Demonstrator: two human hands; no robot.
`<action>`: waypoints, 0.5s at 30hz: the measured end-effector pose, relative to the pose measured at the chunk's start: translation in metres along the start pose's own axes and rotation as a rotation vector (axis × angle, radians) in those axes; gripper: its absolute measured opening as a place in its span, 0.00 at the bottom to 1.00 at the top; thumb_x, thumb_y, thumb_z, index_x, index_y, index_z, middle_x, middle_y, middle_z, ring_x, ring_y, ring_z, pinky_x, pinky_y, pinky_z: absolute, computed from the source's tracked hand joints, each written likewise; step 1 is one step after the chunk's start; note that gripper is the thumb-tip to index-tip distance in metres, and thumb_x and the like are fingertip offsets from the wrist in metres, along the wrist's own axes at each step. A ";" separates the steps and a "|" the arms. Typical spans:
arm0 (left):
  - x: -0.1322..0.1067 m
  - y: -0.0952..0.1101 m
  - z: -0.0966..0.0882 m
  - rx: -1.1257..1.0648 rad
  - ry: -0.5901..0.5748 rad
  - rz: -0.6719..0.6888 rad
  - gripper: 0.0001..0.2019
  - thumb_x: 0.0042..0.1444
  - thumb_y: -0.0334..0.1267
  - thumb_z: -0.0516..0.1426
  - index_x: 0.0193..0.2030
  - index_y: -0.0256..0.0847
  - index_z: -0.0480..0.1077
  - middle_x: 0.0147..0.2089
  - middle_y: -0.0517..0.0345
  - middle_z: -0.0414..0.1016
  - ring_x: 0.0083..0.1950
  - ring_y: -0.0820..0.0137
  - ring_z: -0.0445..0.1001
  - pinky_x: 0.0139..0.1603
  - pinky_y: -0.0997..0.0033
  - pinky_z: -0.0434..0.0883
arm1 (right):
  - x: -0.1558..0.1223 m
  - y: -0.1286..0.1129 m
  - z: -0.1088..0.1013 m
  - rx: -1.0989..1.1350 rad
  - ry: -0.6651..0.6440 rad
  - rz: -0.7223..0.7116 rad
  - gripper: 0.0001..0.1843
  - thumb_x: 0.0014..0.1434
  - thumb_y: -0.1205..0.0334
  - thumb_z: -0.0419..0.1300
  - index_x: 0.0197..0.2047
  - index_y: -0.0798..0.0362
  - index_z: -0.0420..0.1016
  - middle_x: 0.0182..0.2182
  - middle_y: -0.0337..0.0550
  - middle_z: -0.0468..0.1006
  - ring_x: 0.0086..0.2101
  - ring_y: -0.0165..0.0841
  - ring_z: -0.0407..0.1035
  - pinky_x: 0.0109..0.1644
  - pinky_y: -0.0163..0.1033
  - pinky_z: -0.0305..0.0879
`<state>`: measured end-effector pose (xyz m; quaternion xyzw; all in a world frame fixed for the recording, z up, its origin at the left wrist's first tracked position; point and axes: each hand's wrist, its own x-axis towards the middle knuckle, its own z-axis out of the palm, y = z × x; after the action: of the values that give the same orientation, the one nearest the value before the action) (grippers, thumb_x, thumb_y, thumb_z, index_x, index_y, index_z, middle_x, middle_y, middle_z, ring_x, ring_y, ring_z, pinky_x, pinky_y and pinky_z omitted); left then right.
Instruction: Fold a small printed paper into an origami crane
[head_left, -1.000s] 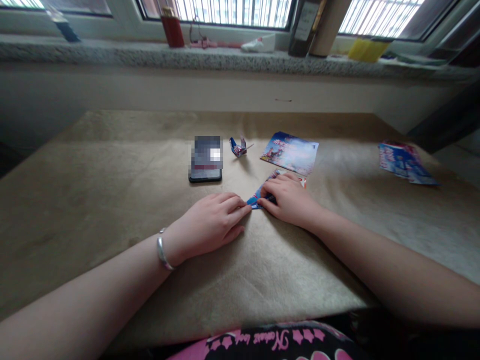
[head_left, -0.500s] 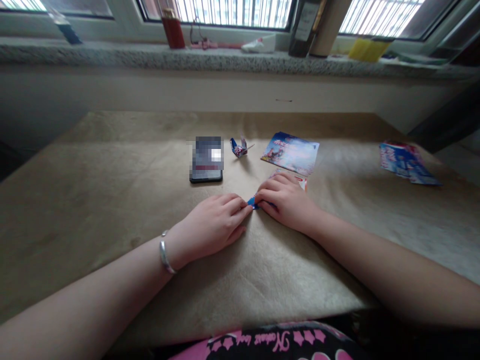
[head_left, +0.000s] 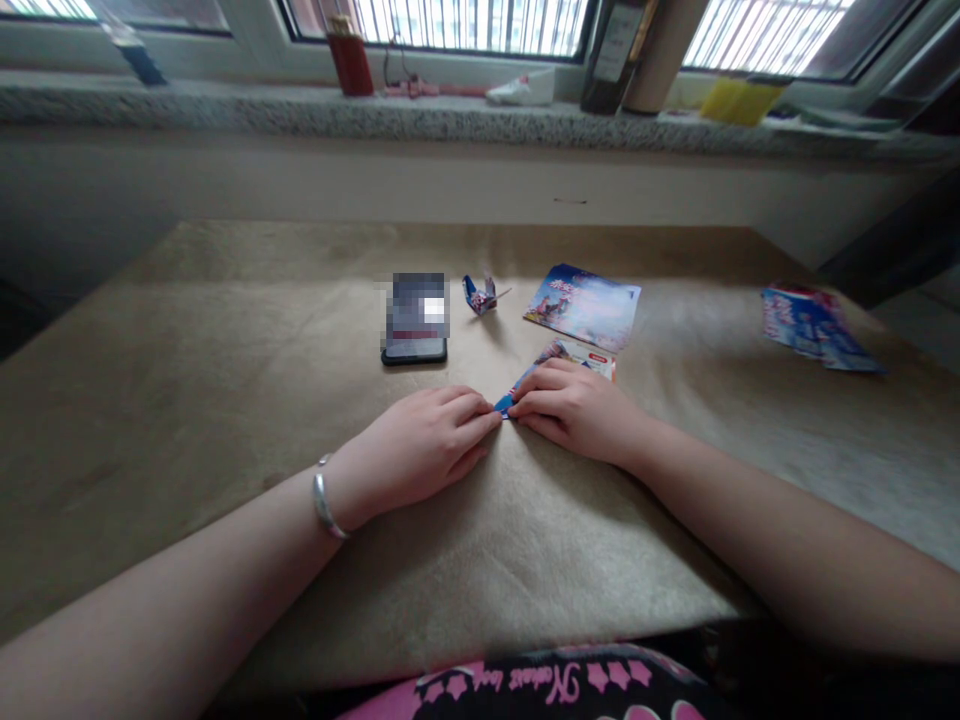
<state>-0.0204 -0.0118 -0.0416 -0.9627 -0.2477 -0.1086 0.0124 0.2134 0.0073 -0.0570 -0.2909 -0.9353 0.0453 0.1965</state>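
Note:
A folded sheet of printed paper [head_left: 550,352], blue with a white and red part, lies on the table in front of me. My left hand [head_left: 431,445] has its fingers drawn together, with the fingertips on the sheet's near left corner. Over the middle of the sheet, my right hand [head_left: 574,405] presses down, its fingertips pinching the same blue corner. The two sets of fingertips almost touch, and the right hand hides much of the paper. Just beyond stands a small folded paper crane [head_left: 480,294].
A phone [head_left: 415,320], partly blurred, lies left of the crane. A stack of printed sheets [head_left: 583,305] rests behind my right hand, and more printed papers [head_left: 817,328] lie at the far right of the table [head_left: 187,400]. Several objects line the granite windowsill [head_left: 450,122].
My right hand has slid slightly nearer and its fingers have shifted, so more of the sheet's far part shows. My left hand has barely moved.

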 end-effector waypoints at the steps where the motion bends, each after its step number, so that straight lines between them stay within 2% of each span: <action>1: -0.001 -0.001 0.000 0.003 0.003 0.000 0.14 0.63 0.35 0.49 0.52 0.37 0.68 0.49 0.48 0.73 0.48 0.63 0.71 0.50 0.61 0.72 | 0.000 0.000 0.000 -0.008 -0.001 0.002 0.12 0.64 0.61 0.52 0.38 0.51 0.78 0.38 0.45 0.78 0.39 0.35 0.67 0.44 0.41 0.63; 8: -0.003 -0.003 0.000 -0.002 -0.006 0.001 0.14 0.63 0.35 0.49 0.52 0.38 0.69 0.50 0.50 0.73 0.49 0.64 0.72 0.51 0.62 0.71 | -0.002 0.000 0.001 -0.042 -0.022 -0.012 0.14 0.64 0.62 0.50 0.44 0.47 0.78 0.38 0.44 0.77 0.39 0.34 0.66 0.43 0.40 0.62; 15: 0.000 0.000 -0.002 0.011 0.005 -0.004 0.13 0.63 0.35 0.49 0.50 0.38 0.70 0.47 0.49 0.74 0.46 0.65 0.72 0.48 0.63 0.71 | 0.000 -0.002 0.001 -0.044 -0.011 0.006 0.14 0.64 0.63 0.51 0.41 0.46 0.80 0.38 0.44 0.77 0.38 0.34 0.66 0.42 0.39 0.62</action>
<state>-0.0207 -0.0119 -0.0393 -0.9618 -0.2501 -0.1097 0.0181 0.2127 0.0058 -0.0573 -0.2977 -0.9362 0.0270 0.1848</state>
